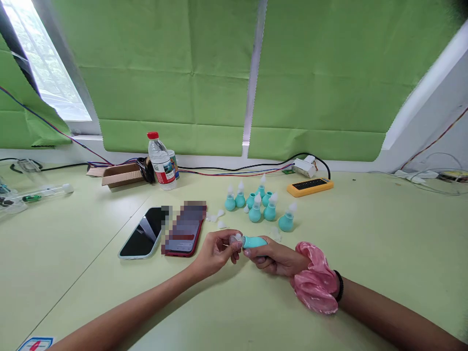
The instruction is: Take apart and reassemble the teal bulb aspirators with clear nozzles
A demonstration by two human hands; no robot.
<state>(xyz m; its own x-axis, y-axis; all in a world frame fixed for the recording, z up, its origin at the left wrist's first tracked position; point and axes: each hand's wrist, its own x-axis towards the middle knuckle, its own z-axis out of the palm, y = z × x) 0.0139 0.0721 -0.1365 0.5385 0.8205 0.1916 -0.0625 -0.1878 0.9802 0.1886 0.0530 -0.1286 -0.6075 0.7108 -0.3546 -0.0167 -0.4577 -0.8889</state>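
Low over the table, my right hand (276, 257) is wrapped around a teal squeeze bulb (255, 242), which lies on its side with its neck to the left. My left hand (219, 249) pinches a clear plastic nozzle (237, 238) at that neck; whether it is fully seated I cannot tell. Just beyond my hands, several similar bulbs stand upright, most with clear pointed nozzles, such as the nearest bulb (286, 222). A teal bulb (267, 199) at the back has an uncovered neck. Small whitish translucent pieces (220, 213) lie loose beside the group.
Left of my hands lie a phone (144, 234) and a red-cased phone (186, 231). Along the back are a water bottle (163, 163), a cardboard tray (123, 176), cables, and a yellow power strip (310, 187). Clear tubes (47, 191) lie at far left.
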